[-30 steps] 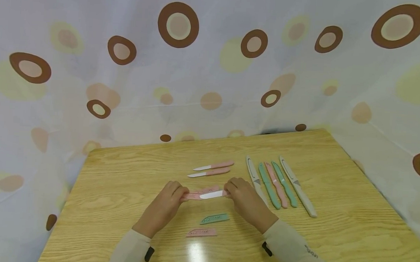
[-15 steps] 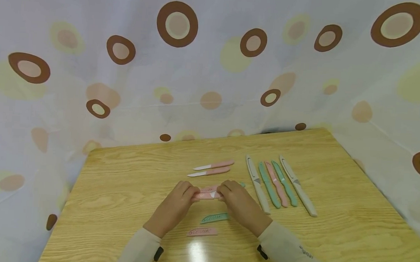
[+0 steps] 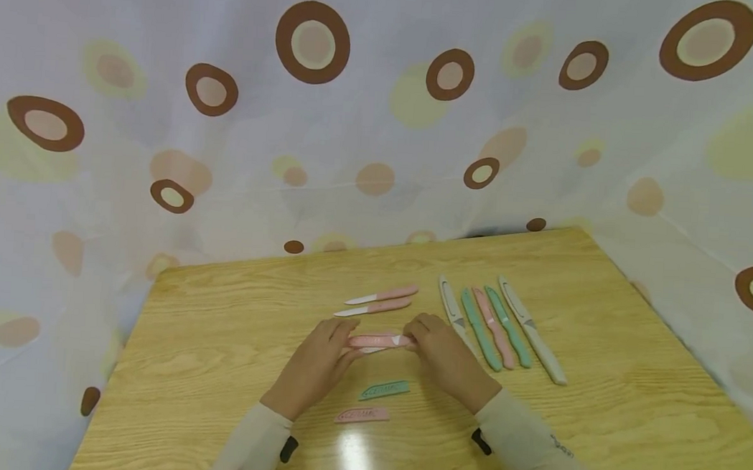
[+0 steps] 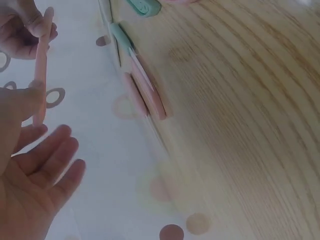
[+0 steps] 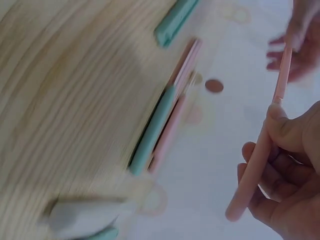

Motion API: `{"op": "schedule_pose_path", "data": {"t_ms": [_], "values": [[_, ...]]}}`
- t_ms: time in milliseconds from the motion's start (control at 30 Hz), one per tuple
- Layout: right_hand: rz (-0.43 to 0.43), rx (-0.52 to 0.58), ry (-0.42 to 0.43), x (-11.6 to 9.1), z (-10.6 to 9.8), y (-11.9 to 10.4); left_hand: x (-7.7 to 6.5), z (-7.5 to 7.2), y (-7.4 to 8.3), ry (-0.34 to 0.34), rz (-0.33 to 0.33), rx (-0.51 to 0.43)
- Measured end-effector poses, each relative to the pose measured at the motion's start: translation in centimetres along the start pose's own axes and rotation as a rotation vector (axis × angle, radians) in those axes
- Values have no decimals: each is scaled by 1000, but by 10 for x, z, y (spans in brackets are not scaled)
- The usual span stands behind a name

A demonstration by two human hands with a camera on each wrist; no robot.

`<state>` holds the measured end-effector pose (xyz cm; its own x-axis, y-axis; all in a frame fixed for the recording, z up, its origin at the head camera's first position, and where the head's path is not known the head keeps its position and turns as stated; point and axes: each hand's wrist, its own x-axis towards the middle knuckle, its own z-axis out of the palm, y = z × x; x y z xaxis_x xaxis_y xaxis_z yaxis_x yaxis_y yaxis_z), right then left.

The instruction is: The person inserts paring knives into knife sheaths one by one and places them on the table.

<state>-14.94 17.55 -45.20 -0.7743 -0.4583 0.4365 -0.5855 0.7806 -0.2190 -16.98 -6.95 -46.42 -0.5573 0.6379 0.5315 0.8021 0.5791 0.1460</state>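
My left hand (image 3: 310, 366) pinches one end of a pink sheath (image 3: 373, 341). From the other side my right hand (image 3: 449, 362) grips the pink handle (image 5: 250, 180) of a knife whose blade sits in that sheath; only a small white bit shows between sheath and handle. Both are held level above the table. Below them lies a green-handled knife (image 4: 122, 36), its white blade beside or over a pink piece (image 4: 156, 104), which I cannot tell. Two pink-handled knives with bare white blades, a far one (image 3: 399, 292) and a nearer one (image 3: 388, 305), lie beyond the hands.
Nearer me lie a green sheath (image 3: 386, 390) and a pink sheath (image 3: 362, 414) with lettering. To the right, several sheathed knives stand in a row, among them a beige one (image 3: 532, 331) and a pink one (image 3: 495, 328). A patterned curtain (image 3: 383, 120) hangs behind the wooden table (image 3: 215, 340).
The bare blade in my right hand has slid left into the pink sheath held by my left hand. Sheath and knife have then turned and risen slightly, with the hands a little further apart.
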Motion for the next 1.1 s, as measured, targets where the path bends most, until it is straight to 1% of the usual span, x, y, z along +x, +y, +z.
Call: {"op": "schedule_pose_path", "data": {"t_ms": [67,133,233,300,367,467,567,733,900,1033,1100], "values": [[73,9,-7,-6,-6,14,-2,0,0,-42,-47,14],[169,22,-7,-14,-14,31,-4,0,0,-106,-80,18],[320,16,-5,-29,-29,59,-7,0,2,-218,-96,10],[415,3,-17,-40,-40,76,-7,1,4,-274,-95,-1],[506,-12,-30,-51,-50,93,-8,2,6,-295,-84,-6],[639,-25,-66,-65,-63,114,-7,2,8,-292,-64,-7],[739,-27,-117,-74,-69,131,-6,3,8,-293,-49,-9],[824,-15,-177,-82,-68,147,-5,4,7,-328,-36,-13],[854,-27,-172,-84,-61,154,-8,4,5,-358,-39,-9],[872,-39,-161,-83,-57,157,-11,4,4,-361,-21,-16],[872,-37,-170,-82,-55,158,-12,3,3,-360,-13,-14]]}}
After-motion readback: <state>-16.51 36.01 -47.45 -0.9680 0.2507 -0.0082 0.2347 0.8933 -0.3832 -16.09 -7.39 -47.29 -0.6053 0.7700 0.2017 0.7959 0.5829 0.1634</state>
